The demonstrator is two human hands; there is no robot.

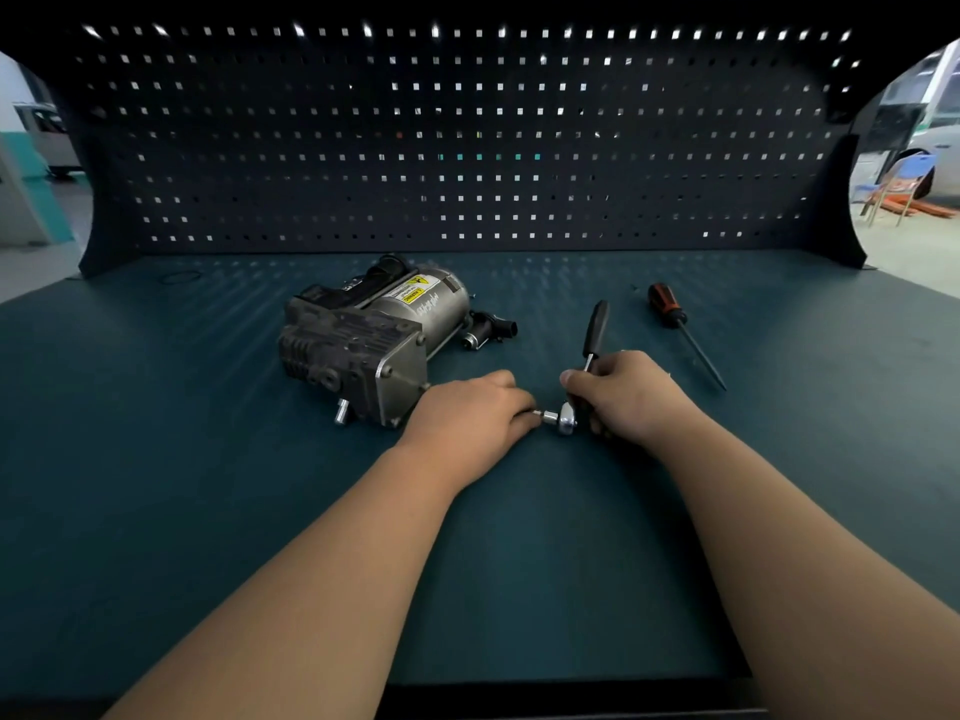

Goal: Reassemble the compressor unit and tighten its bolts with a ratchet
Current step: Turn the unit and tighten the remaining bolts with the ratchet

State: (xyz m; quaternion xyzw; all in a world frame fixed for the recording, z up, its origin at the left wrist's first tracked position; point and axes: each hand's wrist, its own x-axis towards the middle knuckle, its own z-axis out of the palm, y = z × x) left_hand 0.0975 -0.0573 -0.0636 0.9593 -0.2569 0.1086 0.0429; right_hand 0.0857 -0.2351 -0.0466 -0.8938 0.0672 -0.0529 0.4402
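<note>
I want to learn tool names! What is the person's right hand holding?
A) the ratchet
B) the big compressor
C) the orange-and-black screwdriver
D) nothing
A: the right hand grips the ratchet just behind its shiny head, while the left hand pinches the socket on it; the screwdriver lies untouched further right.

- One camera, worn on the person's head, looked forward and down across the workbench (208,485).
- It squarely faced the pegboard (467,148) at the bench's far edge.
- It sat close: both forearms ran up from the bottom edge, with the left hand (467,415) and right hand (628,394) near the middle.
- The wide lens bowed the frame's outer edges.
</note>
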